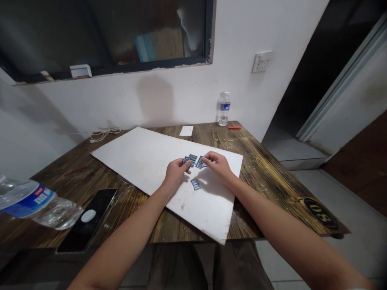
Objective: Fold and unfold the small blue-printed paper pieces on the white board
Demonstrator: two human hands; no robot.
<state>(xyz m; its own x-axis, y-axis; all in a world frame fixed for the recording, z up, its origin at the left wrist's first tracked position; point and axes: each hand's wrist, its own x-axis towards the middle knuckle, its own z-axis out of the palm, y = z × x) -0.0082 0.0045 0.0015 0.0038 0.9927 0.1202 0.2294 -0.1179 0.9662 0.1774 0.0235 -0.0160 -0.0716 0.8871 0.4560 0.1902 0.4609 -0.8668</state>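
Observation:
My left hand (177,173) is closed on a small fan of blue-and-grey card-like pieces (191,159), thumb on top. Close by on the right, my right hand (217,164) pinches another blue-and-grey piece (199,162), and more blue shows behind its fingers. A narrow gap separates the pieces of the two hands. Below them, a few similar striped pieces (195,184) lie together on a large white board (145,155). The print on the pieces is too small to read.
The board lies on a dark wooden table (263,189). At left are a large water bottle (36,201) and a phone (90,225) with a white round object (88,216). Toward the wall are a white cable (104,133), a paper (186,131), a small bottle (224,109) and a red stick-like object (234,128).

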